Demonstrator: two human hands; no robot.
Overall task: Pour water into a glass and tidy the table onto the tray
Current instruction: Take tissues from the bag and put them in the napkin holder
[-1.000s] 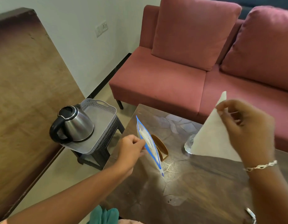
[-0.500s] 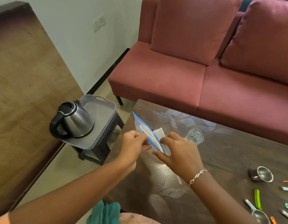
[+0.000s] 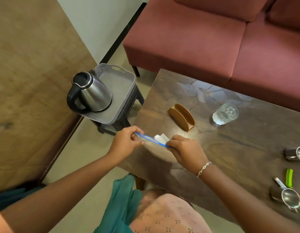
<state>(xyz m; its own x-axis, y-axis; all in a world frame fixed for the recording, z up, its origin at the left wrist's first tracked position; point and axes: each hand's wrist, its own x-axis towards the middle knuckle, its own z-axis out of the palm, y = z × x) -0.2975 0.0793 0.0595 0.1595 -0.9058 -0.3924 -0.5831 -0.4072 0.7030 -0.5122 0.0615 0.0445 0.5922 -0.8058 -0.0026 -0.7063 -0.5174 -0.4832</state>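
Note:
Over the table's near left corner, my left hand (image 3: 124,142) and my right hand (image 3: 184,150) pinch the two ends of a clear zip bag (image 3: 156,148) with a blue seal strip. White tissue (image 3: 161,138) sticks out of the bag's mouth. A steel kettle (image 3: 91,94) with a black handle stands in the grey tray (image 3: 122,84) on a dark stool left of the table. A clear glass (image 3: 225,113) stands on the table beyond my right hand. An empty wooden napkin holder (image 3: 181,116) sits between bag and glass.
The dark wooden table (image 3: 230,148) carries two steel cups (image 3: 295,153) (image 3: 287,198), a green clip (image 3: 289,178) and small utensils at the right edge. A red sofa (image 3: 213,39) runs behind the table. A wooden panel (image 3: 28,81) stands on the left.
My right hand brought the white tissue down from the air into the bag. Both hands now hold the bag's seal ends. The view tilted down, so the napkin holder shows empty.

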